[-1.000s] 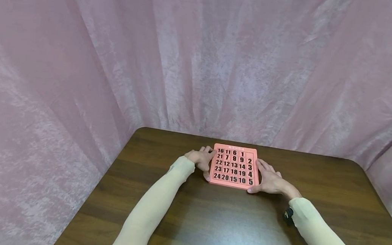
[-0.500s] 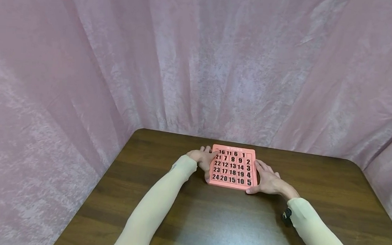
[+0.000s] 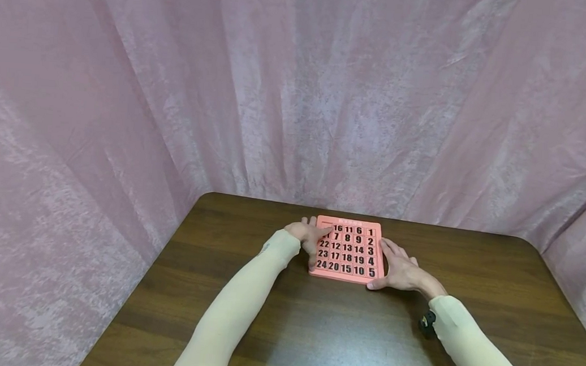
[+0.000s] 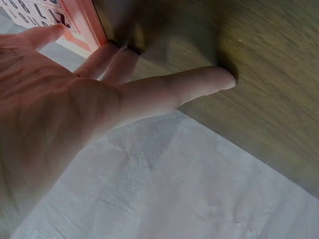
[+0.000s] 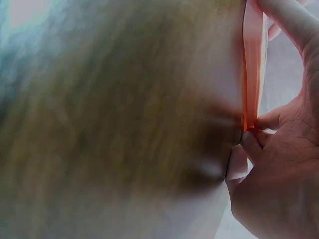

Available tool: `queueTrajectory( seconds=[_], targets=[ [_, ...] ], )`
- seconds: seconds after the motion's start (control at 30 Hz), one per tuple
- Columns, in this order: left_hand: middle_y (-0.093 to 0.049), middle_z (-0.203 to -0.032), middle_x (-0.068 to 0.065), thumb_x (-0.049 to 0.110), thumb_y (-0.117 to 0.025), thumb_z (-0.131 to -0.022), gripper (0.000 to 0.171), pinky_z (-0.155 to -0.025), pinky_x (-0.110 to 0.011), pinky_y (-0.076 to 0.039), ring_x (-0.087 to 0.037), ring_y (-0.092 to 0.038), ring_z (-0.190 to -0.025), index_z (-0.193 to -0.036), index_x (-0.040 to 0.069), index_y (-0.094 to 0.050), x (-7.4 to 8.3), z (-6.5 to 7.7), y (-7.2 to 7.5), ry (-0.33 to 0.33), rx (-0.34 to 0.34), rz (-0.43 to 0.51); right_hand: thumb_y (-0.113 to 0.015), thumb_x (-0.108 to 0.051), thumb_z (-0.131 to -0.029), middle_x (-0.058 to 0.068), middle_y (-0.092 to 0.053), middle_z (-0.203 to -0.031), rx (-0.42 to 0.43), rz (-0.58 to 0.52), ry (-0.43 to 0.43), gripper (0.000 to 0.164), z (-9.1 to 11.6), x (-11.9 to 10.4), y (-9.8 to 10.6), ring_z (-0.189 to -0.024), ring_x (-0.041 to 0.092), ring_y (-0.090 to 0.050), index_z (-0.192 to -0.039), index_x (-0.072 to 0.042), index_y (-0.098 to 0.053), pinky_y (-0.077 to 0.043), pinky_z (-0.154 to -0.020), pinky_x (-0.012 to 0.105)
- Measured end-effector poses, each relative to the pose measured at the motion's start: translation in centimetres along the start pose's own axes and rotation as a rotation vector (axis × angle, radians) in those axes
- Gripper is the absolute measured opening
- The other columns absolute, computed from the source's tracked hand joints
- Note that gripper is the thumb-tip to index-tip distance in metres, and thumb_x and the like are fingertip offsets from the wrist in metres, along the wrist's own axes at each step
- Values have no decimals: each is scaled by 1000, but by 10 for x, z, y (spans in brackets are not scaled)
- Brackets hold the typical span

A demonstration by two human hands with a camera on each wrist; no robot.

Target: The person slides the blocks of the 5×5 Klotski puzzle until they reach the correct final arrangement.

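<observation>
A pink sliding number puzzle (image 3: 347, 253) lies flat on the table, its tiles printed with black numbers. My left hand (image 3: 307, 238) is at its left side, one finger reaching over the frame onto the upper left, beside the 16 tile (image 3: 338, 228). In the left wrist view, that fingertip (image 4: 56, 33) is next to the 21 tile (image 4: 61, 20), and an outer finger stretches straight over the table. My right hand (image 3: 400, 270) holds the lower right corner, thumb at the near edge and fingers along the right side. The top-left slot shows no tile, though my finger partly covers that area.
The brown wooden table (image 3: 354, 334) extends around the puzzle, with a rounded far edge. Behind it hangs a pink velvet curtain (image 3: 330, 95). A small black device (image 3: 428, 323) is on my right wrist.
My left finger has moved right over the puzzle. The top-row tiles 16, 11, 6 and 1 have slid right, so the gap has gone from top right to top left. The right hand keeps its hold.
</observation>
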State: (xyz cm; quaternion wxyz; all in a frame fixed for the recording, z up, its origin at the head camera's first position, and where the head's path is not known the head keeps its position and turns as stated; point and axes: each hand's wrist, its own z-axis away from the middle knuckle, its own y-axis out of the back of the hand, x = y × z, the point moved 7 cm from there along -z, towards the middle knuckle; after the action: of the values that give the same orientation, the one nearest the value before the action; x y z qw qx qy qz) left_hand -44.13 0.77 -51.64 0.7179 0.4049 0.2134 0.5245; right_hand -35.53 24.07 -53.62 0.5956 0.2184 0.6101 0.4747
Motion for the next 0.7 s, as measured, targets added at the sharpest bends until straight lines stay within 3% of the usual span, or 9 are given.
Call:
queueTrajectory(
  seconds=[0.17, 0.4, 0.7],
  targets=[
    [-16, -179, -14, 44, -103, -73, 137, -119, -50, -50, -32, -28, -156, -176, 44, -12, 2, 0, -1, 5, 18, -33, -97, -52, -75, 32, -19, -177, 3, 1, 4, 138, 1, -1, 1, -159, 57, -27, -170, 10, -17, -36, -106, 67],
    [-26, -172, -18, 62, -97, -74, 140, -122, -47, -48, -32, -34, -149, -178, 20, -13, 4, 4, -3, -23, 102, -48, -97, -53, -76, 32, -19, -177, 7, 12, -2, 138, 0, 1, 1, -160, 58, -26, -170, 10, -17, -36, -107, 69],
    [-32, -168, -19, 60, -95, -78, 131, -120, -48, -49, -32, -38, -141, -174, 7, -24, 2, 7, -3, -53, 160, -27, -96, -52, -77, 31, -17, -178, -11, -5, -12, 138, 0, 1, -1, -160, 57, -26, -171, 9, -15, -35, -109, 71]
  ],
)
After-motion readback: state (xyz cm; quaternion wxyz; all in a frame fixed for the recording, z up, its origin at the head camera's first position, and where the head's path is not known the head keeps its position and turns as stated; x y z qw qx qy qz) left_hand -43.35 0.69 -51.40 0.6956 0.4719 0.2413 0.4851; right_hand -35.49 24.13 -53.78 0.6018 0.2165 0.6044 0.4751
